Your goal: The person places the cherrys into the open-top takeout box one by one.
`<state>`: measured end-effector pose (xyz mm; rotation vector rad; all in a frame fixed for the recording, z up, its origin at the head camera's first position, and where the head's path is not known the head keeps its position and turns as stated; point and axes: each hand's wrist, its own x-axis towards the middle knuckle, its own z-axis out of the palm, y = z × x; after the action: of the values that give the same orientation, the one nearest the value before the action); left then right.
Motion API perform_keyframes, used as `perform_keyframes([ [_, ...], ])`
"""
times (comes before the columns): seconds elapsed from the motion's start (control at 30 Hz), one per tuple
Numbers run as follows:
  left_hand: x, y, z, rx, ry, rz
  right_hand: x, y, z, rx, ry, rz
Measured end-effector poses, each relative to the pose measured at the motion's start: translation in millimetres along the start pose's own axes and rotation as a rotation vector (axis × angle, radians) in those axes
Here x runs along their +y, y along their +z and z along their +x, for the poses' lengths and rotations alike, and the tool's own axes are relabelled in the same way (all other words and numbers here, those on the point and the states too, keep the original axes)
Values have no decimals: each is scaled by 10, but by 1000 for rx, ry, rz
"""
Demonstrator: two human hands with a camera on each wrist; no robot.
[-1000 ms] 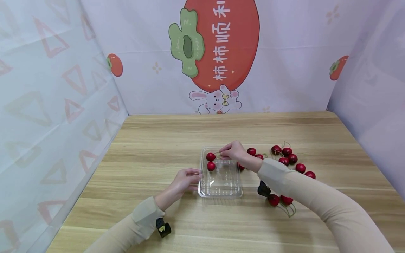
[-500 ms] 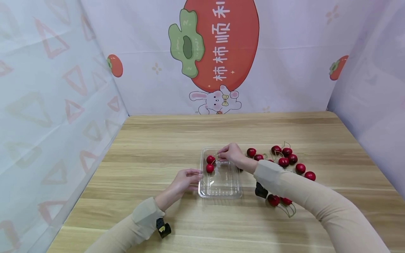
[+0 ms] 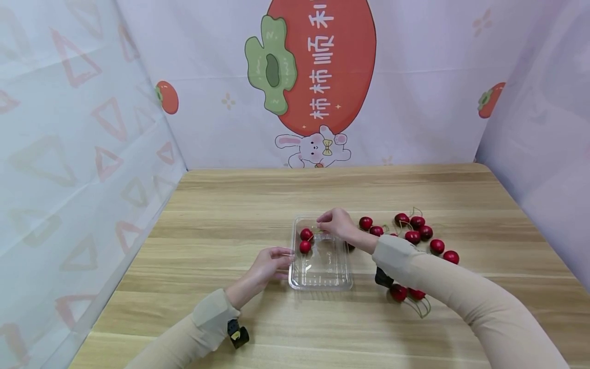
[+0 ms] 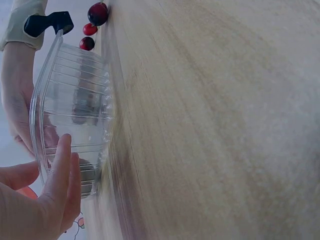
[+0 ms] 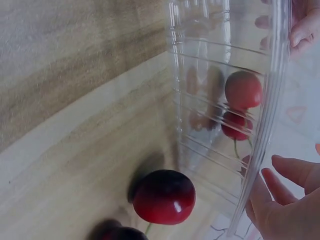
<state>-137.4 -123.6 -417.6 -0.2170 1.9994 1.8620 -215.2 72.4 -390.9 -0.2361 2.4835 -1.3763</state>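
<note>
A transparent plastic box (image 3: 321,283) stands on the wooden table in front of me. My left hand (image 3: 265,266) is at its left side, with nearly straight fingers (image 4: 61,165) against the outer wall and the thumb at the rim. Over the far right part of the box, my right hand (image 3: 339,225) pinches the thin green stems of two red cherries (image 3: 306,241). Those cherries are inside the box near its left wall, as the right wrist view shows through the plastic. The right fingertips reach down behind the rim there and are partly hidden.
More dark red cherries (image 3: 413,237) with stems lie scattered to the right of the box, several toward the back. Others (image 3: 398,292) lie under the right forearm. One cherry (image 5: 165,196) sits close outside the box's right wall. A printed cloth (image 3: 415,118) stands behind the table.
The two cherries have shifted slightly toward me and lower in the box. My right hand has moved a little left with their stems. The left hand and the box stay put.
</note>
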Motion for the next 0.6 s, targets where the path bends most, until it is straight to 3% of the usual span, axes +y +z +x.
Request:
perform_keyframes([
  [0.1, -2, 0, -3, -1, 3, -4, -15, -38, -13, -2, -28, -58],
  [0.37, 0, -2, -10, -4, 1, -3, -28, -180, -65, -75, -143, -59],
  [0.6, -3, -7, -6, -7, 5, -9, 18, -359, -109, -128, -183, -57],
])
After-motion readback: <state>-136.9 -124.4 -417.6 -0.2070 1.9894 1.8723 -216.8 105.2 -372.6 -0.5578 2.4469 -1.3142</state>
